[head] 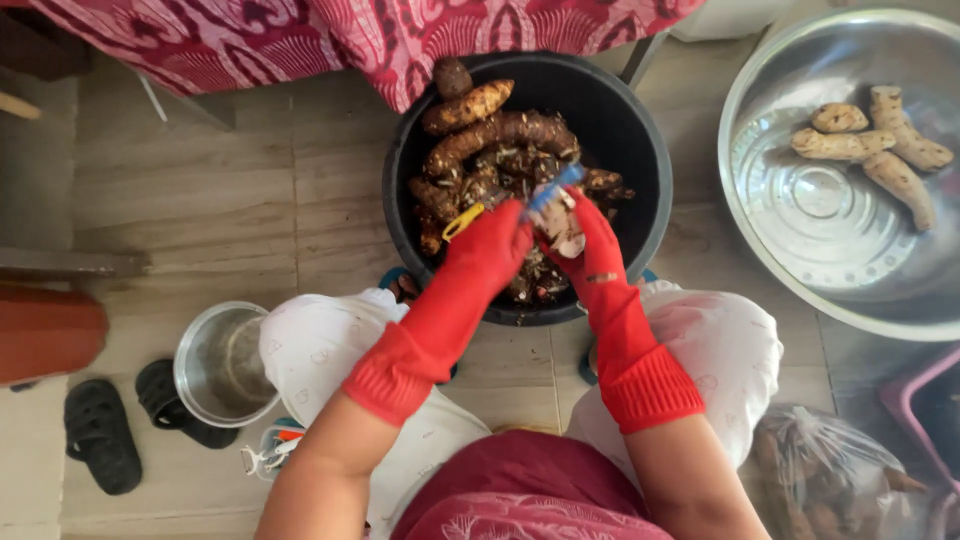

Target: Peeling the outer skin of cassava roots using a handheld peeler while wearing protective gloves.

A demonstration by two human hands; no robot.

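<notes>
Both my hands wear long red rubber gloves and meet over a black bucket (640, 150) filled with brown unpeeled roots (500, 130) and peel scraps. My left hand (490, 248) is closed around a peeler (556, 186) with a yellow end and a blue end; the blue end lies against a pale, partly peeled root (562, 232). My right hand (592, 245) grips that root from the right, holding it just above the bucket's contents. My knees in white trousers flank the bucket's near rim.
A wide steel basin (830, 270) at the right holds several peeled roots (870, 145). A small steel pot (215, 365) stands by my left knee, with black sandals (100, 435) beside it. A clear plastic bag of roots (820, 480) lies at lower right. Red patterned cloth (330, 35) hangs at the top.
</notes>
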